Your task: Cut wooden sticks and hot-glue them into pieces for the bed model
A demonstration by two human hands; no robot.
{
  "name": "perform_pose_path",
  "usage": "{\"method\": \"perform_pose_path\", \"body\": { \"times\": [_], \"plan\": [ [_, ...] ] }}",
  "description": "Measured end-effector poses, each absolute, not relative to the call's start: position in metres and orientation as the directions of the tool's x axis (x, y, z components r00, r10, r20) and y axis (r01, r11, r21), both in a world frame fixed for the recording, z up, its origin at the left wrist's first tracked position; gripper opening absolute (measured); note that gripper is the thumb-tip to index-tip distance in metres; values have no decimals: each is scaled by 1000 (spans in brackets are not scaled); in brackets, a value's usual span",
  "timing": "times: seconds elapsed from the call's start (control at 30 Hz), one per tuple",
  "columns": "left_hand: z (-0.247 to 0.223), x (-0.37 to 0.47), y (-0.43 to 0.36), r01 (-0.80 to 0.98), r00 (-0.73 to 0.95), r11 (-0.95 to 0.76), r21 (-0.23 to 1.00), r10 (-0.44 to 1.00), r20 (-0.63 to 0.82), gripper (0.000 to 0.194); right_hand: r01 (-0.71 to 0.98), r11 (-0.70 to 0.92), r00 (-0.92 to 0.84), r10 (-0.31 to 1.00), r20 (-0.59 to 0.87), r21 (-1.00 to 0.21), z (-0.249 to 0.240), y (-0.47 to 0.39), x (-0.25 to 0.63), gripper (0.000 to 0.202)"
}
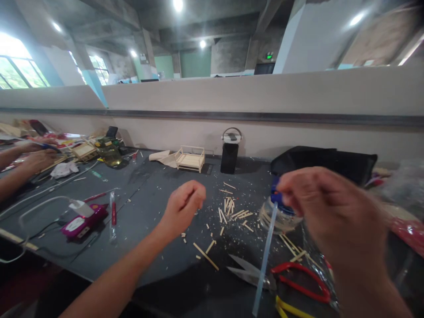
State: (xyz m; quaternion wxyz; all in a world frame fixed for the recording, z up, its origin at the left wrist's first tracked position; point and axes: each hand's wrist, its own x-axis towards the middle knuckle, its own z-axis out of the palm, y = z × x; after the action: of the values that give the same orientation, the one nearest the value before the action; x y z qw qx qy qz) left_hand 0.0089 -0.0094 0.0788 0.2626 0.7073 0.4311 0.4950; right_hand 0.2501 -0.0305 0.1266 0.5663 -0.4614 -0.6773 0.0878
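My right grip clasps the blue glue gun; left grip curled, can't tell if holding anything. I'd keep the glue stick off the scissors.

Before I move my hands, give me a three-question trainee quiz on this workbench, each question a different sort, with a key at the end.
1. Multiple choice. Which of these is nearest the clear jar?
A. the left hand
B. the right hand
C. the window
2. True or false. The miniature wooden bench stands to the left of the black phone.
3. Fill in the blank. The translucent stick crosses in front of the scissors, whose handles are ____.

Key: 1. B; 2. true; 3. red.
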Motion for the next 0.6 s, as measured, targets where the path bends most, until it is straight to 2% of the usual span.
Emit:
{"method": "perform_pose_path", "body": {
  "times": [0.07, 0.13, 0.2, 0.27, 0.33, 0.43, 0.53, 0.6],
  "plan": [
    [96, 24, -16, 293, 206, -544, 786, 839, 503, 20, 473, 554, -29, 787, 616, -686, 125, -32, 232, 15],
    [107, 36, -19, 178, 228, -467, 866, 876, 426, 9, 429, 595, -170, 792, 586, -679, 120, -31, 219, 30],
    [112, 45, -21, -19, 241, -292, 956, 927, 288, 8, 450, 683, -277, 719, 638, -575, 114, -29, 212, 27],
    [112, 49, -22, -154, 268, -129, 980, 949, 167, 11, 508, 755, -328, 615, 717, -415, 106, -27, 210, 22],
    [112, 48, -24, -194, 291, -52, 980, 951, 108, 13, 557, 777, -359, 543, 759, -292, 100, -26, 211, 22],
    [110, 42, -27, -193, 321, -26, 981, 943, 88, 15, 591, 781, -394, 498, 773, -201, 95, -23, 213, 17],
    [101, 32, -25, -195, 305, 16, 981, 951, 45, 18, 643, 739, -349, 516, 782, -201, 97, -22, 215, 10],
    [90, 23, -18, -229, 220, 47, 972, 976, 4, 17, 693, 677, -270, 561, 783, -246, 101, -21, 217, 14]
  ]
}}
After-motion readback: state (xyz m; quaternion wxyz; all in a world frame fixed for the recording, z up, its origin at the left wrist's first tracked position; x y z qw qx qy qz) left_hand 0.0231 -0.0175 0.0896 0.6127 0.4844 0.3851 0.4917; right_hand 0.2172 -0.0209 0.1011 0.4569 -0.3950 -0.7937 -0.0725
